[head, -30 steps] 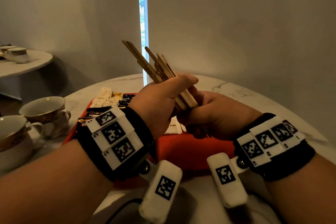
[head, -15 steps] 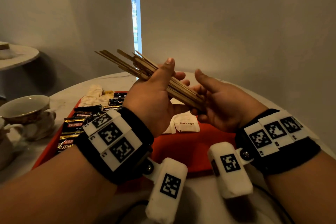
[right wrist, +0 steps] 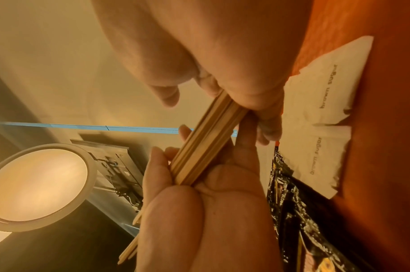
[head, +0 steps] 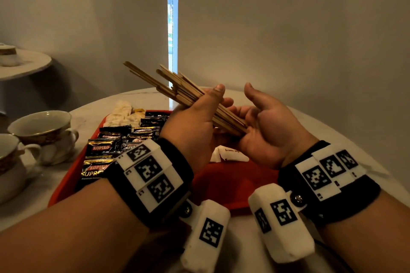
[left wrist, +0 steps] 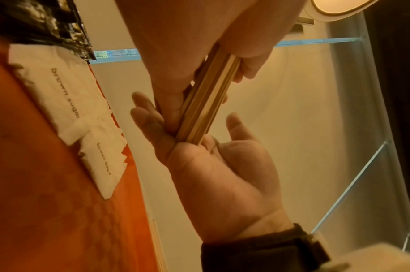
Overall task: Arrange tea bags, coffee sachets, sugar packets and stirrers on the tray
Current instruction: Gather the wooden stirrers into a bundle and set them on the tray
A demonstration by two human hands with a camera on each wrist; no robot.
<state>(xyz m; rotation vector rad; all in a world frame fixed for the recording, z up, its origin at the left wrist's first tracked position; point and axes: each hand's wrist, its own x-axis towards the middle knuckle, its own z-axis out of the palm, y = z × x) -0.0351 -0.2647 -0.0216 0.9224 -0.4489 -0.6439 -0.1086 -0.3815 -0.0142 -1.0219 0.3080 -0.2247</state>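
Partly: stirrers (head: pixel 184 93) in left hand (head: pixel 190 126) | tea bags (head: pixel 121 112) blurred

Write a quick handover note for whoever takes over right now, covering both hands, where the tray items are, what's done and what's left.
Left hand: grips the bundle of wooden stirrers above the tray, tips fanned up and away.
Right hand: open, palm up, the bundle's near ends butting against the palm.
On the red tray: coffee sachets on the left side, tea bags at the far left corner, brown sugar packets in the middle.
Done: coffee, tea and sugar appear placed.
Left: even up the stirrers and lay them on the tray; the bare right part looks likely.
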